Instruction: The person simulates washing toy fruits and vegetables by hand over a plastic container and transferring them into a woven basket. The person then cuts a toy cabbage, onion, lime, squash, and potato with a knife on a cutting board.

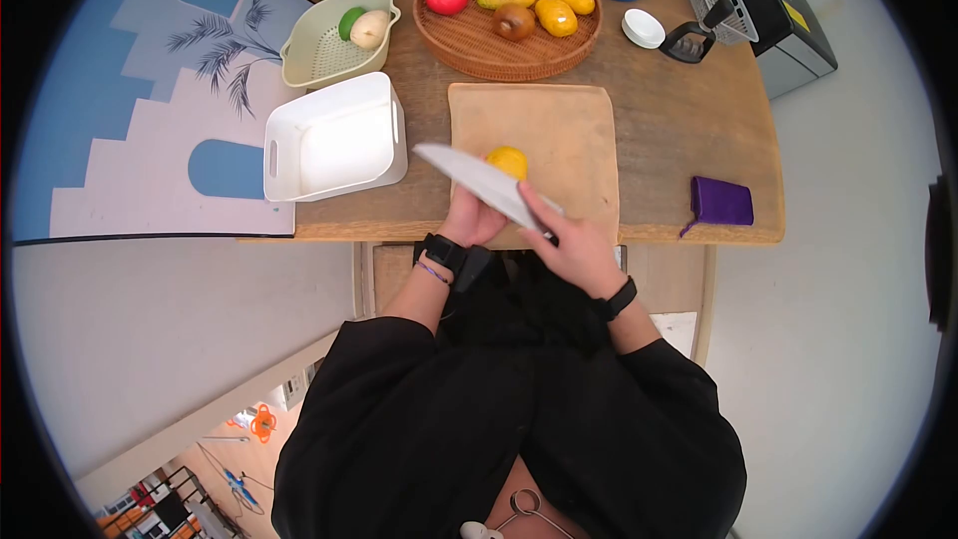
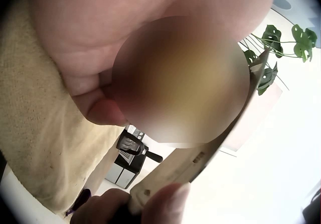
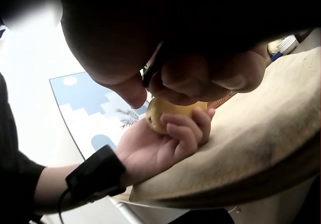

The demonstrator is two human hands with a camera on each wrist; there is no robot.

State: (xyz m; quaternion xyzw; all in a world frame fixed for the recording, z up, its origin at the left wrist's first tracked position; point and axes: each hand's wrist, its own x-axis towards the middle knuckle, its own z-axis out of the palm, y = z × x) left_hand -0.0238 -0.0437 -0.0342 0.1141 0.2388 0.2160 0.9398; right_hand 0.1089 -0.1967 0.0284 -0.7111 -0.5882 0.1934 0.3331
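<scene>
Over the wooden cutting board [image 1: 584,125], my left hand [image 1: 475,220] holds a smooth yellow oval fruit [image 1: 510,162], its fingers curled round it. In the right wrist view the fruit [image 3: 173,112] shows a small dark spot at one end. My right hand [image 1: 581,252] grips a large kitchen knife [image 1: 477,178] by its dark handle. The broad blade slants up to the left and overlaps the left hand and fruit in the head view. The left wrist view has the blade [image 2: 200,156] close along the fruit's side; a round blur covers much of the fruit there.
A white bin [image 1: 339,140] and a pale green colander [image 1: 329,40] with two round items stand left of the board. Behind it is a wicker tray [image 1: 469,60] of yellow, red and brown produce. A purple pouch [image 1: 721,202] and a white bowl [image 1: 643,28] lie right.
</scene>
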